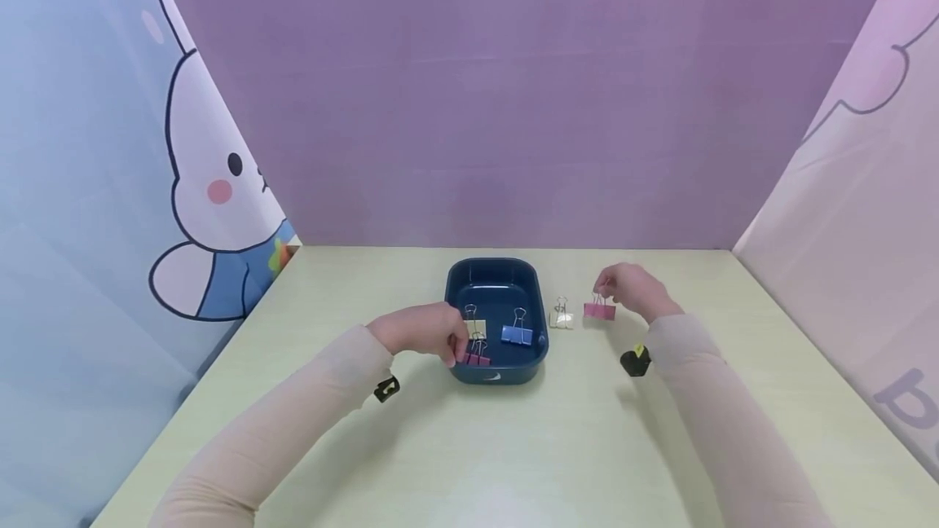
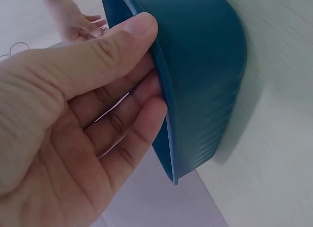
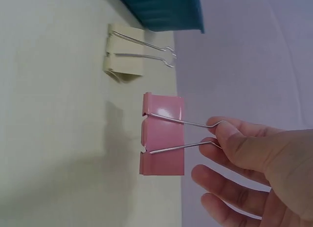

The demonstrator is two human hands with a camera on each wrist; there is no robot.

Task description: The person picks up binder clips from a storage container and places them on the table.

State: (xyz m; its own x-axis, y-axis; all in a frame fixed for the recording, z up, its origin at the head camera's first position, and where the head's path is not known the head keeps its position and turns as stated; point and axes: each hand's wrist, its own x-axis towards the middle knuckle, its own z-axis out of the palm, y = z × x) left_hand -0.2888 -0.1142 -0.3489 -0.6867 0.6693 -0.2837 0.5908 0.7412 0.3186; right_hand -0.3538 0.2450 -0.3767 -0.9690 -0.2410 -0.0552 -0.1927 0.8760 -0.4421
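Note:
My right hand (image 1: pixel 637 288) pinches a pink binder clip (image 3: pixel 164 134) by its wire handles between thumb and index finger, the other fingers loosely bent. Left of it stands a pale yellow binder clip (image 3: pixel 125 50), beside a dark blue tray (image 1: pixel 493 273). At the tray's near left corner is my left hand (image 1: pixel 429 332), fingers reaching over the rim, some fingertips hidden behind it. Close to those fingers, inside the tray, is a dark pink binder clip (image 1: pixel 478 360); I cannot tell whether they hold it. A yellow clip (image 1: pixel 478 327) and a blue clip (image 1: pixel 517 336) also lie inside.
The tray stands on a pale table (image 1: pixel 469 455). Behind it rises a purple backdrop (image 1: pixel 484 104), with a rabbit-printed curtain (image 1: pixel 220 145) at left and a pale printed curtain (image 1: pixel 866 210) at right. A small dark device is at each wrist.

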